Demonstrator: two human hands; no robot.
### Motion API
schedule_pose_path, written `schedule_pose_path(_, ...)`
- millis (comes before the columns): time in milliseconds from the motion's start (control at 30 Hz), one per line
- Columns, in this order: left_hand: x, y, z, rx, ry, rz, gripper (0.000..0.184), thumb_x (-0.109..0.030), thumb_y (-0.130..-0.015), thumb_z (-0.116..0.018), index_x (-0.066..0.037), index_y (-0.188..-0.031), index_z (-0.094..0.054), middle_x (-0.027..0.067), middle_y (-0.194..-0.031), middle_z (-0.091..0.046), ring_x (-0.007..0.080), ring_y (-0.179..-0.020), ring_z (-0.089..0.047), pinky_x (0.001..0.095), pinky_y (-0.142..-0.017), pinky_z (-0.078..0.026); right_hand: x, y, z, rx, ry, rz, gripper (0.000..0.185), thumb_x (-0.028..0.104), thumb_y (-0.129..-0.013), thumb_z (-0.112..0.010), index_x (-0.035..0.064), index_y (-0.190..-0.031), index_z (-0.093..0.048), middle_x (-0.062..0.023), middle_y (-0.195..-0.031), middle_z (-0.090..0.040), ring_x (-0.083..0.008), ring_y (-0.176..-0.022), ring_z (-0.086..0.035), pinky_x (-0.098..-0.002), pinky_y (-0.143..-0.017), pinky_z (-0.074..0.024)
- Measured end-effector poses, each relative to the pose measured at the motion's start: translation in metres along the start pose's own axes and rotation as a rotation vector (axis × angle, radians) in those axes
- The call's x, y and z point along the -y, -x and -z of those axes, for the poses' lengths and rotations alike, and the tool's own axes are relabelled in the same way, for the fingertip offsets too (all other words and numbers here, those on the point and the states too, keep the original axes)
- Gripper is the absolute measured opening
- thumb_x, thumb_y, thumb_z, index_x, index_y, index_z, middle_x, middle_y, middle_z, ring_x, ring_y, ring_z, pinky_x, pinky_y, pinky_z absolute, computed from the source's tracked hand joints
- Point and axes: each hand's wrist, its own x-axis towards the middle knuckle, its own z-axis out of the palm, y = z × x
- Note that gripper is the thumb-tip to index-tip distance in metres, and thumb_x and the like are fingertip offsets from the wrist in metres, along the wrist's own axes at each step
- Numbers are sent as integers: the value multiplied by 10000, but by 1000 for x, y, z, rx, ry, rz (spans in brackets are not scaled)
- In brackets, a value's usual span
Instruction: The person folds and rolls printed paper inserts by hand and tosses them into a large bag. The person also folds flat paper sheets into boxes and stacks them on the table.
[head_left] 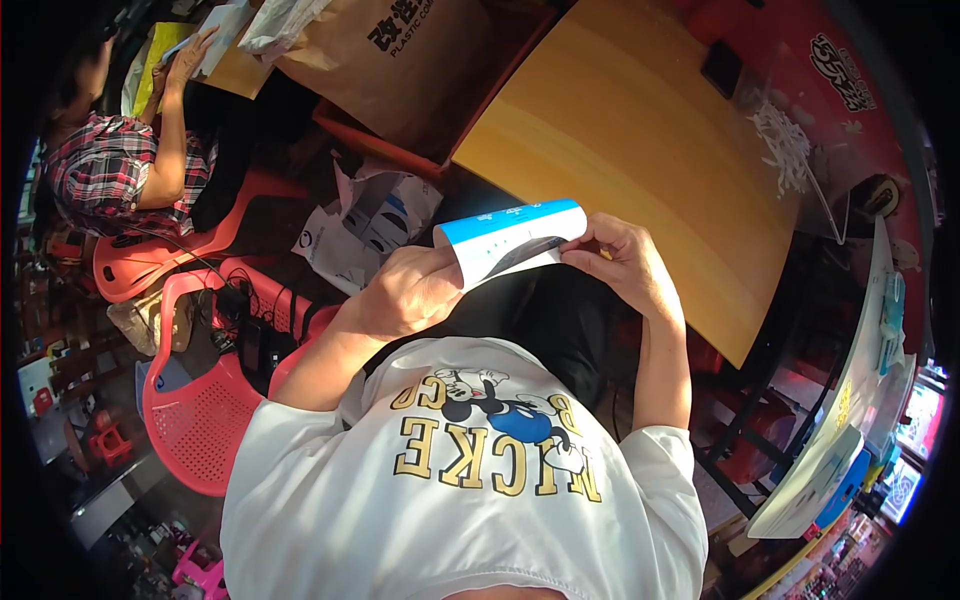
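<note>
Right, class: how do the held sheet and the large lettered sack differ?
Colour: the curled sheet is blue and white; the sack is brown. Size: the sheet looks much smaller than the sack. State: the left hand and right hand hold the sheet; neither touches the sack. Both carry printing.

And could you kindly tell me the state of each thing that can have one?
Blue-and-white sheet: curled, held
Left hand: closed on the sheet
Right hand: pinching its edge
White-and-blue bag: crumpled
White strips: heaped
Dark phone-like object: lying flat
Nearer red chair: draped with cables
Screens at right: lit
</note>
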Motion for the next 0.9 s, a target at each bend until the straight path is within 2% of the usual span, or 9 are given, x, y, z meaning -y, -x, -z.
schedule_pose_path(67,2,-2,-5,-84,44,-45,320,76,-704,-632,13,-1015,-590,122,-756,-612,236,-554,-593,301,-473,-484,-1,0,0,45,-36,-60,111,128,-782,-708,30,-822,-675,-34,-739,-638,-116,-642,-556,-251,-590,-439)
schedule_pose_path(200,4,1,-5,-54,16,-54,313,70,-704,-633,14,-1009,-595,118,-752,-610,231,-553,-591,298,-476,-483,-8,0,-4,68,-71,-139,123,128,-781,-709,21,-828,-671,-48,-748,-652,-123,-675,-587,-250,-617,-455)
schedule_pose_path(267,5,6,-3,53,10,0,312,46,-679,-683,24,-980,-602,146,-826,-655,272,-664,-640,328,-556,-516,-10,-1,-5,82,-118,-141,130,118,-789,-693,3,-844,-664,-71,-762,-655,-140,-697,-604,-258,-636,-468)
schedule_pose_path(500,7,8,-4,57,-22,5,288,39,-676,-683,15,-955,-617,132,-851,-671,253,-668,-649,316,-574,-514,1,-1,-9,97,133,-15,163,146,-827,-637,-8,-881,-630,-88,-703,-617,-164,-630,-560,-297,-585,-441)
schedule_pose_path(567,8,9,-4,81,-19,10,267,33,-685,-678,15,-945,-621,134,-849,-672,252,-666,-650,319,-570,-514,-1,1,-12,96,88,-107,168,160,-837,-618,-5,-868,-615,-55,-653,-557,-140,-593,-493,-286,-554,-404)
schedule_pose_path(700,7,8,-5,64,18,7,252,31,-691,-676,20,-937,-621,138,-850,-673,253,-669,-651,322,-570,-517,-28,6,-21,46,-171,-62,166,154,-843,-606,-12,-834,-595,-11,-633,-494,-100,-597,-439,-248,-543,-371)
schedule_pose_path(800,8,8,-6,37,8,-5,247,39,-701,-671,27,-943,-624,142,-855,-673,255,-668,-650,325,-569,-519,-21,11,-15,40,-223,-89,184,175,-864,-597,-4,-828,-577,27,-661,-470,-63,-621,-410,-214,-551,-348)
schedule_pose_path(867,13,14,-8,68,-88,-19,250,42,-716,-666,31,-962,-625,143,-848,-671,253,-663,-648,328,-567,-517,-13,17,-6,109,-354,-150,232,244,-886,-589,17,-841,-566,55,-744,-488,-44,-662,-394,-189,-597,-324)
schedule_pose_path(900,15,13,-7,67,-91,-20,250,42,-716,-666,31,-962,-625,143,-848,-671,253,-663,-648,328,-567,-517,-13,20,-3,87,-396,-148,233,253,-882,-593,29,-827,-555,61,-736,-470,-36,-658,-377,-185,-589,-310)
